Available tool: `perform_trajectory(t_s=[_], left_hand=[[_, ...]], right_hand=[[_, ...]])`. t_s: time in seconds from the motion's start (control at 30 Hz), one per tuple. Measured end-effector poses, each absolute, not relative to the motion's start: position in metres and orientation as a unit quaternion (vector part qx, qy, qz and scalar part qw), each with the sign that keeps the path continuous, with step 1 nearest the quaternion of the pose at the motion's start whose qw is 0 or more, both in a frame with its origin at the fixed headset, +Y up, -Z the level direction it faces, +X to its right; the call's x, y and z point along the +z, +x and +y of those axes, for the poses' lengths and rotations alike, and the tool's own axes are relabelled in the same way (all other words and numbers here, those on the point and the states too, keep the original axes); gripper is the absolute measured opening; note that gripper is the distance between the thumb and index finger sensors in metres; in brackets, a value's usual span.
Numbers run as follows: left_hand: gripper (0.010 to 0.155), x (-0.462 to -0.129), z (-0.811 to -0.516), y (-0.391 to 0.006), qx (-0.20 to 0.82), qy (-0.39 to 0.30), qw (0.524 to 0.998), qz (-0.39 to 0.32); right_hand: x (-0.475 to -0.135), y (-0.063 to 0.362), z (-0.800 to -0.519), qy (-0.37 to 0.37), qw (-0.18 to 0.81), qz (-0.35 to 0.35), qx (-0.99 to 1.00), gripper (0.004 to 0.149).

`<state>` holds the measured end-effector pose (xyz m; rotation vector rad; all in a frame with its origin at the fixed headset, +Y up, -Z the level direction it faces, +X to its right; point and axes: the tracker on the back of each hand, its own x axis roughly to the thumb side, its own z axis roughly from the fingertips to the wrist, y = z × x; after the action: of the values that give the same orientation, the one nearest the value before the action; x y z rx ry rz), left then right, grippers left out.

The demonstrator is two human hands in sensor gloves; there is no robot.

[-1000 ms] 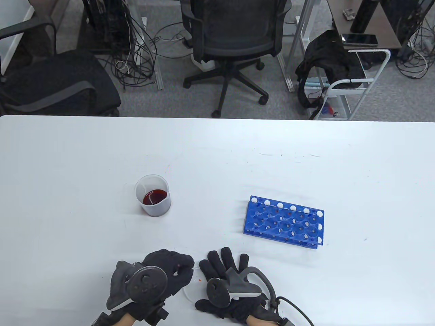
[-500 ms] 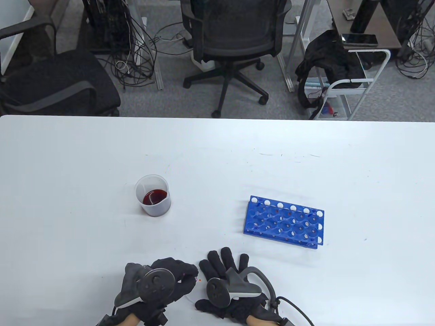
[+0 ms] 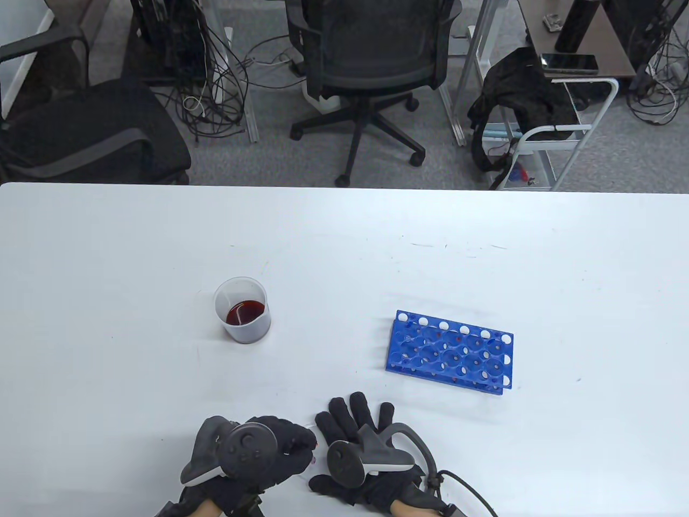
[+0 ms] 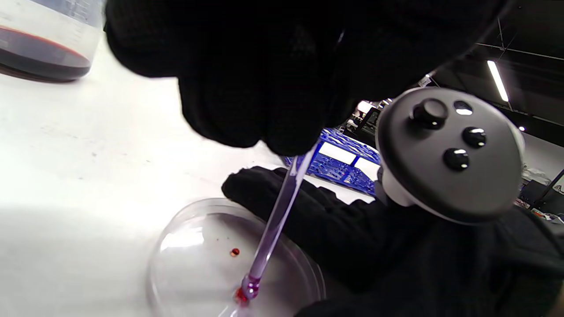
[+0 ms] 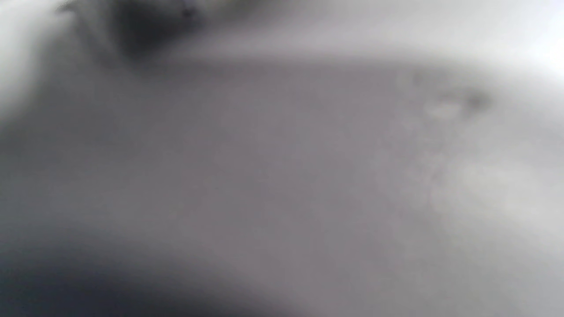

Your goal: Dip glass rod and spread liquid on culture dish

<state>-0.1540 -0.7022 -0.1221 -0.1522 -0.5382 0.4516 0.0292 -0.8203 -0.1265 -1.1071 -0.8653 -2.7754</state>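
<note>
My left hand [image 3: 269, 447] grips a glass rod [image 4: 275, 220], seen clearly in the left wrist view. The rod's rounded tip touches the floor of a clear culture dish [image 4: 185, 246] and sits in a small red drop. Another tiny red drop [image 4: 235, 252] lies in the dish. My right hand [image 3: 355, 436] lies flat on the table with fingers spread, beside the dish's right edge. In the table view the dish is mostly hidden between the hands. The beaker [image 3: 242, 318] with dark red liquid stands further back on the left. The right wrist view is a grey blur.
A blue test tube rack [image 3: 449, 353] lies on the table [image 3: 484, 258] to the right of the hands. Office chairs, cables and a white cart stand beyond the table's far edge.
My left hand has shifted right and slightly toward me with the rod, closer to the right hand. The right hand, beaker and rack have not moved.
</note>
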Motion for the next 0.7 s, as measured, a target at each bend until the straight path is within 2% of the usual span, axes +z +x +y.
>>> perform_trajectory(t_s=[0.7], left_hand=[[0.04, -0.1211, -0.7011, -0.1552, 0.2, -0.037, 0.953, -0.225]], right_hand=[[-0.1265, 0.0292, -0.8203, -0.356, 0.015, -0.278, -0.892, 0.102]])
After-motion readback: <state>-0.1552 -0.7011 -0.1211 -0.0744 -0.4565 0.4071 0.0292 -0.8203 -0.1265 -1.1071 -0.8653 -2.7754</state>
